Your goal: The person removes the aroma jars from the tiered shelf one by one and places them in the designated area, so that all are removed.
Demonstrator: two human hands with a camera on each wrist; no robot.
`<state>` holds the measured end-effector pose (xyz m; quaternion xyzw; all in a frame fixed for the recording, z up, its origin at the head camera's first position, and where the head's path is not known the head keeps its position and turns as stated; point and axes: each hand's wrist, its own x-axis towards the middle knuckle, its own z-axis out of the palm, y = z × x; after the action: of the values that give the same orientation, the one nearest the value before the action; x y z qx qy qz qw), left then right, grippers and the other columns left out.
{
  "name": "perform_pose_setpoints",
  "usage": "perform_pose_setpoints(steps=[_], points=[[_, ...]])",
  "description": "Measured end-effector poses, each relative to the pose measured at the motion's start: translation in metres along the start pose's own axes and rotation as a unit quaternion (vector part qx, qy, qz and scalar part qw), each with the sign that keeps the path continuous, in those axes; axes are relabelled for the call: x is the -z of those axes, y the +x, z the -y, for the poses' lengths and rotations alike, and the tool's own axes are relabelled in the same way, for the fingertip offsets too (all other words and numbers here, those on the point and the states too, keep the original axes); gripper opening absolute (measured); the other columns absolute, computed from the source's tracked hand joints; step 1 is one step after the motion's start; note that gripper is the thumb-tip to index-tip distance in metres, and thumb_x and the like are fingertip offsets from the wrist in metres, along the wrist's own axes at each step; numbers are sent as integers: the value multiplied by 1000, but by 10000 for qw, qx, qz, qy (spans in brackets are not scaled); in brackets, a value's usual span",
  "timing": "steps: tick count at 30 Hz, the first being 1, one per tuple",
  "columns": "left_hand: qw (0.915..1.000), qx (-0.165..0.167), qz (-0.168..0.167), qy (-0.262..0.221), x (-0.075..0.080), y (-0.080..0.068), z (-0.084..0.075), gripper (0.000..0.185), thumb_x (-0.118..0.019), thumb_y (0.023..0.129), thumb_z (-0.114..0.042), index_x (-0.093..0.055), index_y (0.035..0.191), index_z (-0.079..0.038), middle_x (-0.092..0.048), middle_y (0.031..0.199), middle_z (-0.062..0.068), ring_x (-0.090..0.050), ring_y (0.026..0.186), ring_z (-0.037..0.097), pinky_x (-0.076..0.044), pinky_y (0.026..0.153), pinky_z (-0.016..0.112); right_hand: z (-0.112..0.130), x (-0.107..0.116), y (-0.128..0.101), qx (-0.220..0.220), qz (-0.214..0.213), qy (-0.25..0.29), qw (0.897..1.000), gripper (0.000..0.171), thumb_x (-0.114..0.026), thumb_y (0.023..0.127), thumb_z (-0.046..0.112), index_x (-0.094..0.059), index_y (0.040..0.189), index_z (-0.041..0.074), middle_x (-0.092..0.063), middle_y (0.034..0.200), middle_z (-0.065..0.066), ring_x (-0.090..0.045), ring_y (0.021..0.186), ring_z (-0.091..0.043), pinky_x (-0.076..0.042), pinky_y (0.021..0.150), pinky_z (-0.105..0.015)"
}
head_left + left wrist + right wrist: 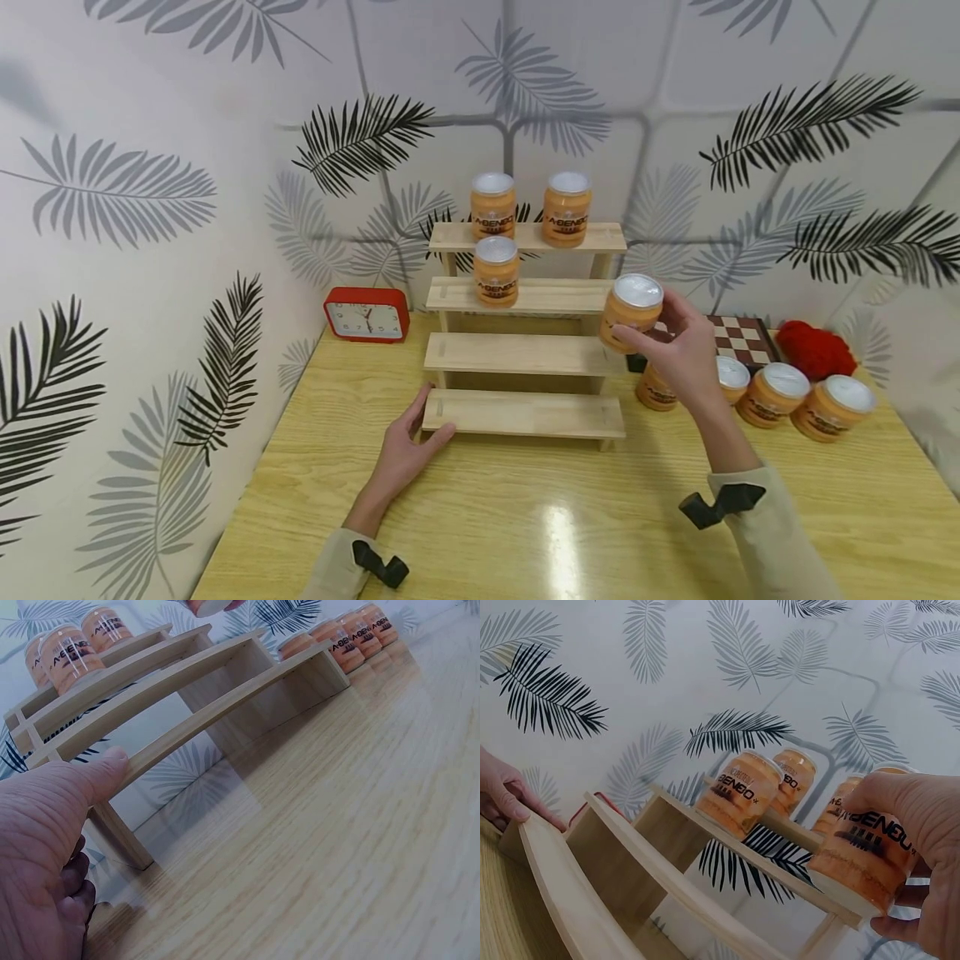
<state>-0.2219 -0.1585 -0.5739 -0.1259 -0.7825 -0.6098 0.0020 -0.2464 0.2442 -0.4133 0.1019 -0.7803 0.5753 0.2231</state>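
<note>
A tiered wooden shelf with several steps stands against the wall. My left hand grips the left end of its lowest step, thumb over the front edge. In my right hand is an orange-labelled jar with a silver lid, pinched between thumb and fingers. It is held up at the right end of the second step from the top, close to the edge in the right wrist view. Two similar jars sit on the top step, and one jar stands below them at the left.
Several more orange jars are lined up on the wooden table, right of the shelf. Behind them lie a checkered board and a red fluffy item. A red clock is at the back left.
</note>
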Motion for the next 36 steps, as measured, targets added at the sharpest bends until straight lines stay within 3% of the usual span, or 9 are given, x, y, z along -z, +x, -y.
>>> perform_pose_setpoints(steps=[17,26,36], points=[[10000,34,20,19,0,-1,0,86,-76,99,-21,-25,167,-9,-27,170,6,-27,156,23,-26,124,44,-11,25,-39,-378,-147,-531,9978,68,-89,84,8,-60,144,7,-67,122,9,-64,106,-5,-55,84,-12],[10000,-74,9,-25,1,0,-2,85,-76,99,-20,-26,166,-6,-29,170,8,-28,155,22,-26,124,42,-21,32,-65,-752,-46,-714,9946,69,-89,85,10,-56,146,3,-64,121,10,-64,103,-1,-54,83,-10],[10000,29,17,-11,1,0,-1,86,-76,98,-20,-25,166,-7,-28,170,6,-28,155,21,-26,125,41,-39,41,-96,-980,28,-883,9913,73,-90,84,9,-54,147,1,-63,123,9,-61,106,3,-51,87,-8]])
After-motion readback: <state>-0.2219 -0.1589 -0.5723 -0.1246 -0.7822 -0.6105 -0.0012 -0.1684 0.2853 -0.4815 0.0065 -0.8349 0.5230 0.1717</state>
